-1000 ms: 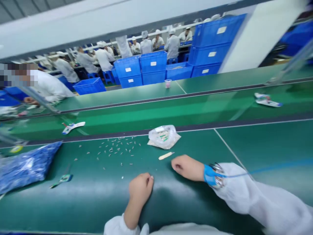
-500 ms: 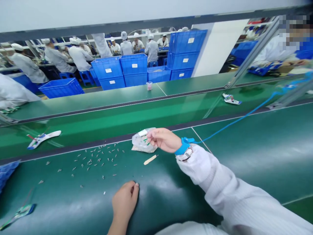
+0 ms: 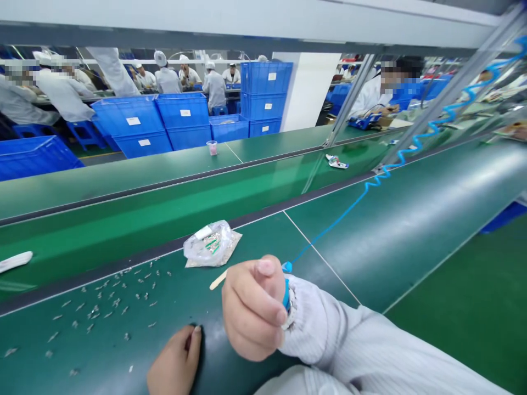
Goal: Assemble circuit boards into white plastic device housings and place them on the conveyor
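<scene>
My right hand is raised in front of me, its fingers curled into a fist with the blue wrist strap around the wrist. Whatever may be inside the fist is hidden. My left hand rests closed on the green bench, thumb along the curled fingers, and its inside is out of sight too. Behind the right hand lies a stick with a pale handle, partly covered by it. Beyond is an open clear plastic bag of small metal parts and green strips. Small metal parts are scattered left of the bag.
A coiled blue cord runs from the strap up to the right. Across the bench stretches a green conveyor belt, carrying a white-and-blue part. Farther off are a small cup, stacked blue crates and several people in white coats.
My right hand has left the plastic bag, coming back toward me and turning into a fist. My left hand stays on the bench. The view has swung to the right.
</scene>
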Motion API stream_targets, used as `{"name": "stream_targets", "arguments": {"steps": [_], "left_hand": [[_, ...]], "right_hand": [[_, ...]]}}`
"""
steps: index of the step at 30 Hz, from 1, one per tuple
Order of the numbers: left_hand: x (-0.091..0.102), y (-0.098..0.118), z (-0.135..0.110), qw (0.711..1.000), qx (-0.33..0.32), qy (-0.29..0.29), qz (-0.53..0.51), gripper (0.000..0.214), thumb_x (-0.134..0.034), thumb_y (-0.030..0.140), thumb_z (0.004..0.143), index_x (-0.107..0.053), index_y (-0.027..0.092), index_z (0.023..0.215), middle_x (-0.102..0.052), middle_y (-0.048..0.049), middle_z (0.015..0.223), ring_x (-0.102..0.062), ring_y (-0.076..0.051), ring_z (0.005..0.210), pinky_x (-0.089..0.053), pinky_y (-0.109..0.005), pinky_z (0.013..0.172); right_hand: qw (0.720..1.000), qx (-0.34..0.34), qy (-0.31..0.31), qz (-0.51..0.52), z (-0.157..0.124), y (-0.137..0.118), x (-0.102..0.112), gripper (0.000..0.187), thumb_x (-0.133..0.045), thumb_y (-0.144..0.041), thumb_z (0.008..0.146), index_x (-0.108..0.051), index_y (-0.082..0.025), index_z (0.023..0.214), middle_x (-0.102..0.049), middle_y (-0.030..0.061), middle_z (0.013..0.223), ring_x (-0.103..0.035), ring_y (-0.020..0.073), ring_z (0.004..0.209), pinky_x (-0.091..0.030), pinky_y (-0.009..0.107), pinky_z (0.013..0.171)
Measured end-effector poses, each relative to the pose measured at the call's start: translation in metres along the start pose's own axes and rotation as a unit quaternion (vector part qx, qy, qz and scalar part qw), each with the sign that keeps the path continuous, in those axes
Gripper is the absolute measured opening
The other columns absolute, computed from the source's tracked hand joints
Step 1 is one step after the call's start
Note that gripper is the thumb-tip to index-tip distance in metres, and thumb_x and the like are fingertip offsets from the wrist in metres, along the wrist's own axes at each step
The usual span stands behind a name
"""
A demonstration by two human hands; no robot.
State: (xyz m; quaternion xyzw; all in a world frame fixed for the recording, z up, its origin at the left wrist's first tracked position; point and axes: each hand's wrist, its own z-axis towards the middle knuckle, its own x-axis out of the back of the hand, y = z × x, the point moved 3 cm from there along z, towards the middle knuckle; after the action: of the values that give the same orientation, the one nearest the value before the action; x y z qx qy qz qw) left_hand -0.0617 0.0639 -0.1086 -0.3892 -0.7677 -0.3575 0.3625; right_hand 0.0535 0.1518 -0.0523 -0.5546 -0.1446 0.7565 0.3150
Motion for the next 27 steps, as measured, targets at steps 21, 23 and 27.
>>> {"name": "stream_targets", "arguments": {"steps": [21, 23, 27], "left_hand": [[0.067, 0.032, -0.05, 0.949, -0.162, 0.211, -0.17, 0.046, -0.033, 0.053, 0.09, -0.056, 0.02, 0.067, -0.052, 0.001, 0.057, -0.049, -0.014, 0.055, -0.036, -0.024, 0.052], [0.102, 0.066, -0.082, 0.879, -0.32, 0.302, -0.182, 0.054, -0.03, 0.062, 0.089, -0.057, 0.02, 0.069, -0.05, 0.0017, 0.057, -0.045, -0.012, 0.051, -0.032, -0.024, 0.05], [0.138, 0.12, -0.113, 0.792, -0.461, 0.397, -0.052, 0.065, -0.026, 0.067, 0.086, -0.043, 0.018, 0.048, -0.034, 0.0031, 0.044, -0.032, -0.01, 0.041, -0.023, -0.028, 0.044]], "right_hand": [[0.68, 0.268, 0.285, -0.62, -0.012, -0.084, -0.084, 0.056, -0.057, -0.072, 0.069, -0.058, -0.015, 0.068, -0.057, 0.0025, 0.066, -0.051, 0.0112, 0.061, -0.043, 0.025, 0.059], [0.604, 0.336, 0.287, -0.663, -0.011, -0.082, -0.091, 0.058, -0.064, -0.071, 0.064, -0.061, -0.016, 0.082, -0.063, 0.0043, 0.079, -0.057, 0.0143, 0.072, -0.047, 0.028, 0.069], [0.534, 0.414, 0.27, -0.686, -0.007, -0.074, -0.095, 0.067, -0.066, -0.072, 0.06, -0.06, -0.019, 0.1, -0.063, 0.0049, 0.088, -0.059, 0.0187, 0.079, -0.049, 0.033, 0.073]]}}
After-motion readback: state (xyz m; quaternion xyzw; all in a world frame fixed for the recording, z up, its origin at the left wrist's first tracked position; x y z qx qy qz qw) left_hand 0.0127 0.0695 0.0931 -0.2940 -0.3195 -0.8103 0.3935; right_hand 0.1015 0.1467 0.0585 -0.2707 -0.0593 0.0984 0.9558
